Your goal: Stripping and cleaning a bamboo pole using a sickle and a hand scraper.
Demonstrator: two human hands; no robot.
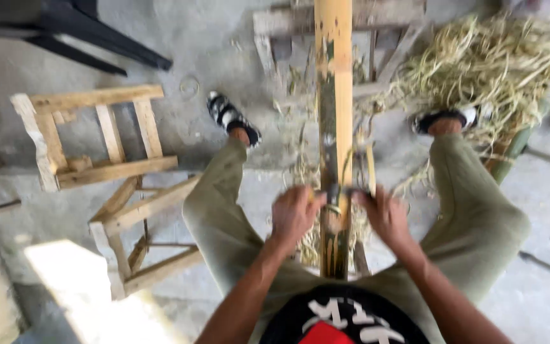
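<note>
1. Gripping a dark two-handled blade (342, 190) laid crosswise over the bamboo pole (333, 121), the person sits astride the pole, which runs from the lap straight out between the feet.
2. The left hand (294, 215) is closed on the blade's handle just left of the pole; the right hand (386, 215) is closed on the handle just right of it.
3. A thin peeled strip (370, 167) curls up beside the pole right above the blade, so the step in hand looks like shaving the pole's skin.
4. A heap of pale shavings (485, 64) lies to the right of the pole's far end; a wooden frame stool (103, 165) stands well to the pole's left.
5. The next stroke likely calls for even pull from both hands, blade kept square to the pole.
</note>
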